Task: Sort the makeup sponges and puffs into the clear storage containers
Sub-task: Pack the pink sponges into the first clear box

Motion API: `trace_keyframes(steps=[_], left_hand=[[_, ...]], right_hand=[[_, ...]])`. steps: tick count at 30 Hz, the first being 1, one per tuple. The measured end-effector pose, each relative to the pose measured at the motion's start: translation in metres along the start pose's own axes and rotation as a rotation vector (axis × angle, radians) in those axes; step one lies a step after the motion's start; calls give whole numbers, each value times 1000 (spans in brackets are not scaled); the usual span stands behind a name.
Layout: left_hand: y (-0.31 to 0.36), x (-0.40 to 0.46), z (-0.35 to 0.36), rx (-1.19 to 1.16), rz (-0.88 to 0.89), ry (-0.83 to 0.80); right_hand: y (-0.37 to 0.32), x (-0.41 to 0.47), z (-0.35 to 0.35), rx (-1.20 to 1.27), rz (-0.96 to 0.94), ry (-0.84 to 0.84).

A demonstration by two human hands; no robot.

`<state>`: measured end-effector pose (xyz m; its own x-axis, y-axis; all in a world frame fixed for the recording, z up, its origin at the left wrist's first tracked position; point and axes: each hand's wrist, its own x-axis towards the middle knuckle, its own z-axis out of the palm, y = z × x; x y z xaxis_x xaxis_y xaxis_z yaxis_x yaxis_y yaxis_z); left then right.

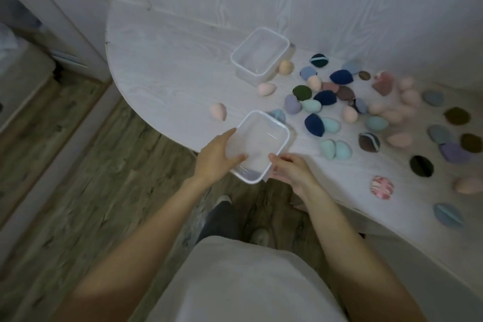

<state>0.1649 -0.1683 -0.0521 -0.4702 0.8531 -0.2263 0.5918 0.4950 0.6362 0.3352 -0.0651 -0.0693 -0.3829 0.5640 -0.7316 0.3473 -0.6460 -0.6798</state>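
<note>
Now gripping a clear container (pixel 264 144) at the near rounded edge of the white table (pixel 170 60): left hand (pixel 217 157) curled round its left side, thumb over the rim, right hand (pixel 290 172) holding its near right corner. Further back, empty beside an orange sponge (pixel 285 67), a second clear container (pixel 260 53). Scattered to the right, loose on the tabletop, sponges and puffs (pixel 366 112) in pink, teal, navy, brown, with one pink sponge (pixel 219 111) apart at left.
</note>
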Motion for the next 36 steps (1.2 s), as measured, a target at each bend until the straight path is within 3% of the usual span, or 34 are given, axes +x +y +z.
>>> trace_keyframes(steps=[2,4,6,9,13,19,23,25,30,33,36], left_hand=[[8,-8,11,201,51,-98],[15,-13,21,363,61,-129],[19,-15,28,420,66,-104],[18,-14,30,383,68,-69],[10,-13,20,275,74,-143],[-18,-18,0,74,147,-229],[-24,-29,-3,-84,109,-69],[-24,-31,-3,-278,49,43],[-17,-21,-13,-870,-302,334],[-19,-7,-29,-891,-431,303],[-29,6,-39,-880,-466,336]], right_hand=[[-1,-2,4,-27,-49,77],[-3,-2,7,-226,-204,232],[-4,-3,9,-347,-298,314],[-1,-2,-1,-235,-262,283],[-11,-2,-29,-209,-349,299],[-23,-1,-19,-438,-466,-31],[-23,-2,-2,-206,-437,-73],[-24,1,2,-182,-436,-94],[-21,10,8,-305,-414,24],[-18,15,10,-553,-474,132],[-19,18,16,-537,-415,154]])
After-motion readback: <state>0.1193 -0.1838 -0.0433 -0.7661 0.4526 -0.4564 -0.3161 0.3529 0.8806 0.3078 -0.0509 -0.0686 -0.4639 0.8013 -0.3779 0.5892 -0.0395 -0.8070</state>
